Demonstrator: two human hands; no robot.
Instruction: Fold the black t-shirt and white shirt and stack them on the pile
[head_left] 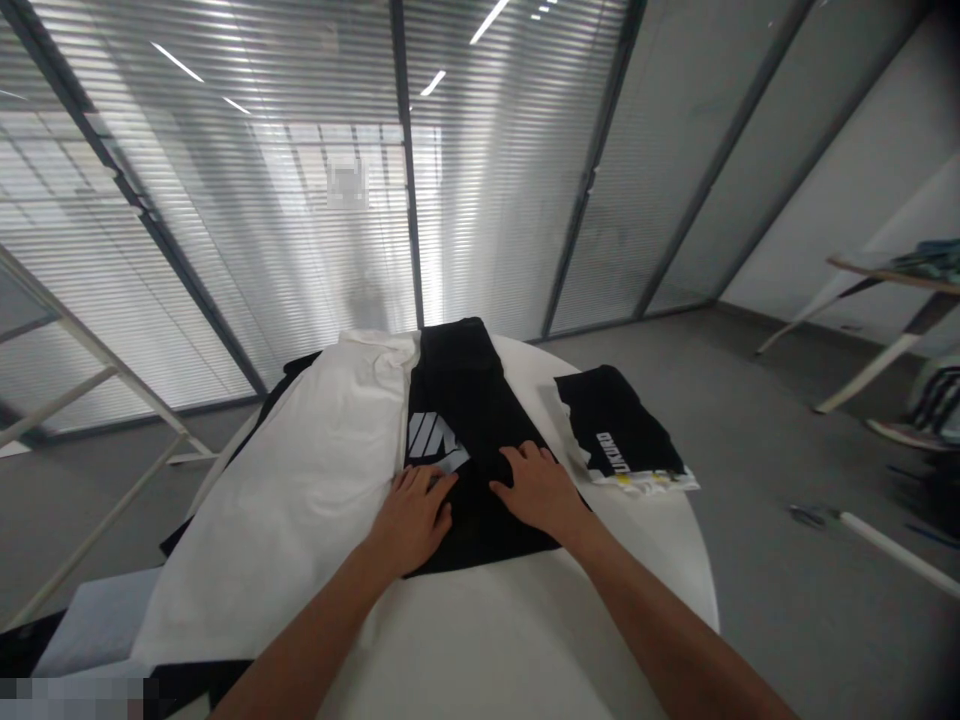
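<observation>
A black T-shirt (472, 400) with a white print lies partly folded into a long strip on the round white table (442, 650). My left hand (412, 515) rests on its left side below the print, fingers spread and touching the cloth. On the right part of the same shirt lies my right hand (536, 485), its fingers apart and pressed lightly on the fabric. White cloth (300, 480) is spread flat along the shirt's left side, with dark cloth showing under its edges.
Right of the shirt sits a folded black garment (619, 420) with white lettering, on top of light cloth. A white metal frame (112, 370) stands at the left. Another table (885, 272) with cloth on it is at the far right. Glass partitions with blinds (487, 200) rise behind.
</observation>
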